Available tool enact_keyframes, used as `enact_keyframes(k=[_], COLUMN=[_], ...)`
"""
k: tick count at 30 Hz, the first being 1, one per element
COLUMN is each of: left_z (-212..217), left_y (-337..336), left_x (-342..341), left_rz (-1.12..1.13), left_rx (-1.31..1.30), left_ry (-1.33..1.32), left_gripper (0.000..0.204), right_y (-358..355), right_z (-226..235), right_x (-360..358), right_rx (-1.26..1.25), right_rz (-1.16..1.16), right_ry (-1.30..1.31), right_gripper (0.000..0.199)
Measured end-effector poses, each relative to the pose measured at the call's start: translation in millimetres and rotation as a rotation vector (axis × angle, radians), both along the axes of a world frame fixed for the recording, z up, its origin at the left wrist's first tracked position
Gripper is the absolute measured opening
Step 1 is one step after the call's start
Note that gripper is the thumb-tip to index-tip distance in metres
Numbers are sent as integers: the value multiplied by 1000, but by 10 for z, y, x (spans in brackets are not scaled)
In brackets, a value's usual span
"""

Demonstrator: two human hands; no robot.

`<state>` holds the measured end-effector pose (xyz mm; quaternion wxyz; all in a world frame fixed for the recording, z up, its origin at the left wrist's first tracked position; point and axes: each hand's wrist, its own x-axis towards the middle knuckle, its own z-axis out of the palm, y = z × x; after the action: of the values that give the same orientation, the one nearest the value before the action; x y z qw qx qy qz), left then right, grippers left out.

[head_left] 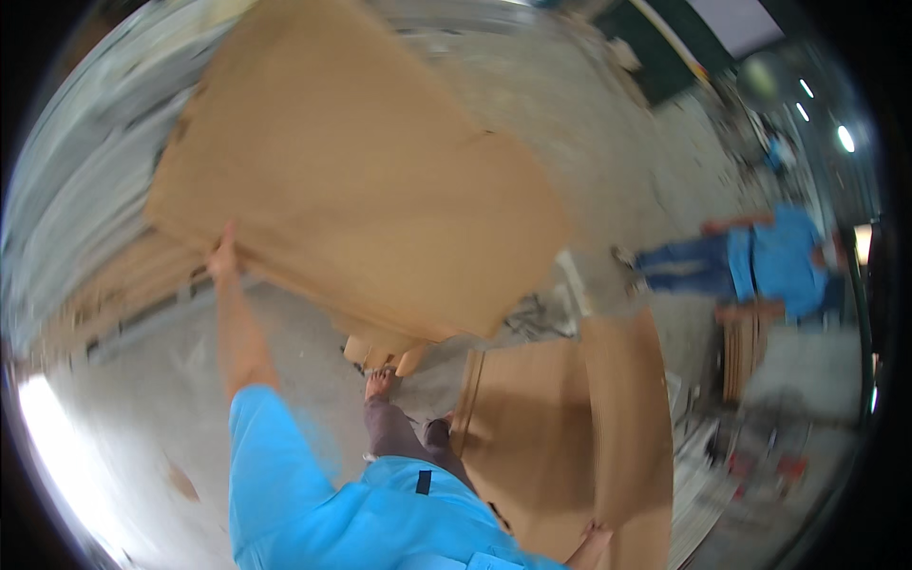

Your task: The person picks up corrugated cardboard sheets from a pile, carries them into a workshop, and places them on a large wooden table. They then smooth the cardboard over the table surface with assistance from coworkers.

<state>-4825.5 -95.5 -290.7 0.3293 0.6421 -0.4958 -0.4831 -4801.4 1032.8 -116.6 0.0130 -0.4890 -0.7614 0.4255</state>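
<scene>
**Large cardboard sheet held up over the floor**

The left hand (223, 255) is raised, and its fingers close on the lower left edge of a big brown cardboard sheet (361, 171). The sheet is lifted in the air above the grey concrete floor (142, 399) and fills the upper middle of the view. Its long axis runs from the upper left down to the lower right, and its flat face is turned toward the camera. The picture is blurred, so no label or print can be read on it.

The right hand (594, 541) is at the lower edge, touching a second cardboard sheet (570, 427) that lies flat on the floor; I cannot tell whether its fingers are wide or closed.

Another person in a blue shirt (774, 261) stands well apart at the right, near a stack of brown boards (746, 347).
</scene>
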Motion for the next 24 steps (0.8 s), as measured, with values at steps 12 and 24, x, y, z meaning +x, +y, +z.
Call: enact_keyframes(k=[12, 24], left_z=[568, 3439], left_y=[902, 4007], left_x=[-382, -2951], left_rz=[-255, -516], left_rx=[47, -517], left_ry=[705, 440], left_gripper=[53, 33], right_y=[-38, 433], right_z=[-77, -7], right_x=[160, -1311], right_rx=[-251, 92], right_rz=[-1019, -529], right_ry=[715, 683], right_gripper=[38, 62])
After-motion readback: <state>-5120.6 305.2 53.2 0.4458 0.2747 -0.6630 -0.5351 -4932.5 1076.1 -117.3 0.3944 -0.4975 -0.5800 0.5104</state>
